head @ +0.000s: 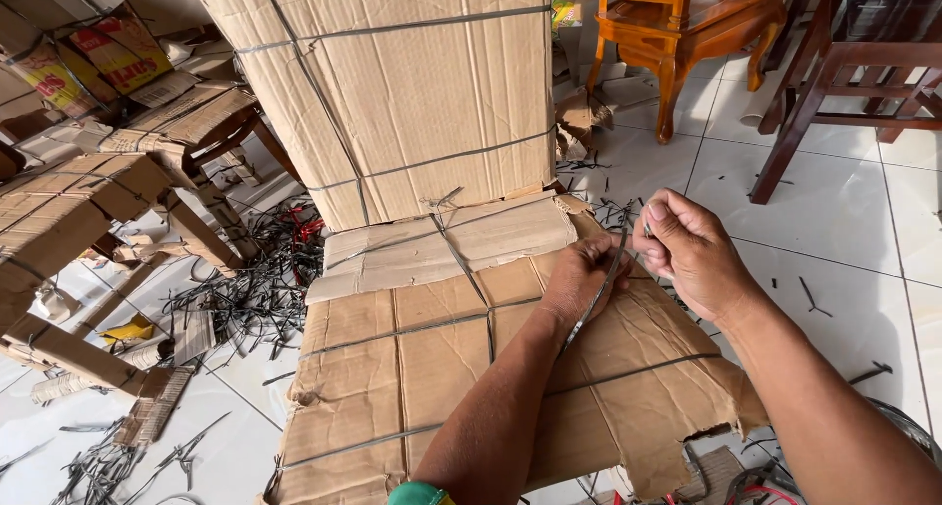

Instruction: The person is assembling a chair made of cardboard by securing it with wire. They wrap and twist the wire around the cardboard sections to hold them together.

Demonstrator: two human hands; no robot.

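Nearest: one cardboard-wrapped chair (412,368), bound in grey straps. Both my hands sit on its far right edge: left hand (579,284) pinching one loose strap (594,304), right hand (687,250) clenched around its upper end. Far right: two wooden chairs (687,24).

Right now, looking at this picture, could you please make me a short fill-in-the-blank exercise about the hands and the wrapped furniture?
1. The chair in front of the person is wrapped in brown ____.
2. Both hands, the left hand and the right hand, grip one grey ____ band.
3. Cut band scraps lie on the white ____ floor.
4. The unwrapped table at the top is made of ____.

Missing words: cardboard; strapping; tiled; wood
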